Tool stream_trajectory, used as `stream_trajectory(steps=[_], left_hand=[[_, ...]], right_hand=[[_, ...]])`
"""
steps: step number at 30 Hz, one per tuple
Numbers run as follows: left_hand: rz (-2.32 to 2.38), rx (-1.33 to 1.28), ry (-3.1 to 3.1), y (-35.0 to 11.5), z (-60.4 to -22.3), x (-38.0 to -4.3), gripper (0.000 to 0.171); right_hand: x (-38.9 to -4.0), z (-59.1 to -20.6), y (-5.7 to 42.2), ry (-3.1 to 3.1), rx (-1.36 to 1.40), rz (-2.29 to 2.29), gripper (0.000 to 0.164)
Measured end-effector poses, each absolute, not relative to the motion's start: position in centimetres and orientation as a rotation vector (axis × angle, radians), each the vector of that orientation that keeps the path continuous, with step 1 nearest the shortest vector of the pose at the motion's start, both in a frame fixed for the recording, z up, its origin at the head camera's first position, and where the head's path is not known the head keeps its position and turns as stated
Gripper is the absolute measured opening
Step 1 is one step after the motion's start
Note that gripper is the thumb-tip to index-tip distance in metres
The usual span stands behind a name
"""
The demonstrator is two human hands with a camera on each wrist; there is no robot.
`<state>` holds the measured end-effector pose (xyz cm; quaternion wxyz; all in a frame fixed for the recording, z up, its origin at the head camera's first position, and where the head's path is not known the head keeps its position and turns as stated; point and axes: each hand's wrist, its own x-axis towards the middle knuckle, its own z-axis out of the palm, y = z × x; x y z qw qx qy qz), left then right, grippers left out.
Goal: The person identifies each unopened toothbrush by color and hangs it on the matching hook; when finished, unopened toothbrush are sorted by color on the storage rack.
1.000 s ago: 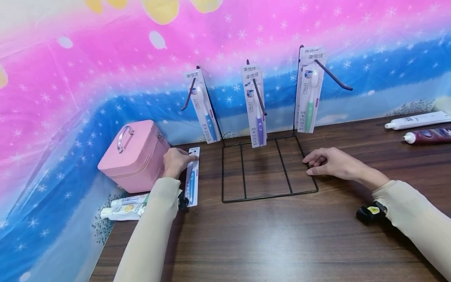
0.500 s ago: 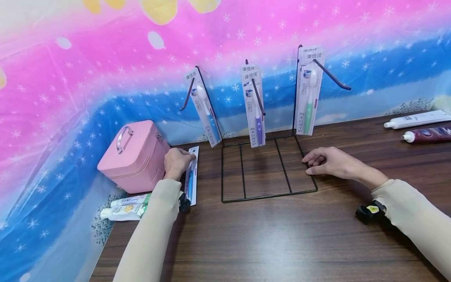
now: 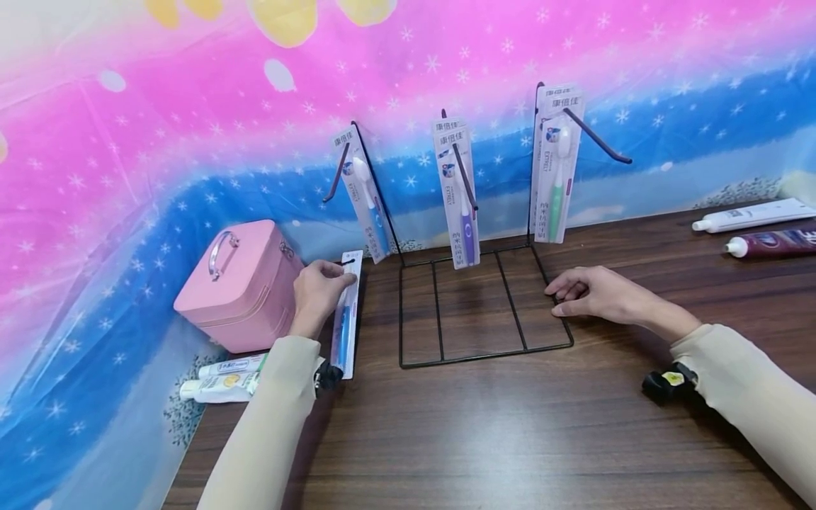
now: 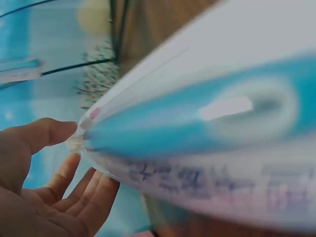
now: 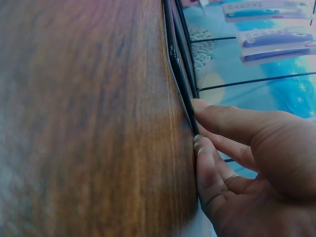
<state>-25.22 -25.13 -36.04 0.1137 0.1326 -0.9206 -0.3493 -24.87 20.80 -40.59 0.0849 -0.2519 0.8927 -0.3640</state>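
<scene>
My left hand [image 3: 319,294] pinches a packaged blue toothbrush [image 3: 346,322] near its upper part, between thumb and fingers, beside a pink case. In the left wrist view the toothbrush pack [image 4: 197,123] fills much of the picture, blurred. My right hand [image 3: 596,294] grips the right side wire of a black wire rack [image 3: 511,301]; the right wrist view has thumb and fingertips on that wire [image 5: 180,81]. From the rack's hooks hang packaged toothbrushes: a blue one [image 3: 368,198] at left, purple ones [image 3: 460,205] in the middle, green ones [image 3: 556,177] at right.
The pink case [image 3: 242,283] stands left of my left hand. Toothpaste tubes lie in front of it, including a white tube [image 3: 219,387]. A white tube [image 3: 755,216] and a dark red tube [image 3: 771,243] lie at right. A patterned cloth [image 3: 191,127] hangs behind.
My left hand has raised the packaged toothbrush; its top end sits higher and the pack is tilted. The left hanging pack has swung slightly. My right hand stays at the rack.
</scene>
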Motion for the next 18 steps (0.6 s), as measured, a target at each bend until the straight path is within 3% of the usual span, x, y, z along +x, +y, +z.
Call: stream_trajectory(steps=[7,18], left_hand=[[-1.195,0.364,-2.586,-24.8,-34.1,-24.1,0.053],[-1.304,0.189,-2.326,-23.4,-31.6,-21.0,0.048]], right_hand=[[-24.8,-40.6,20.7,2.661,-0.746,-1.092,0.035],[-24.7,-40.5,20.6,2.666,-0.751,-1.102,0.037]])
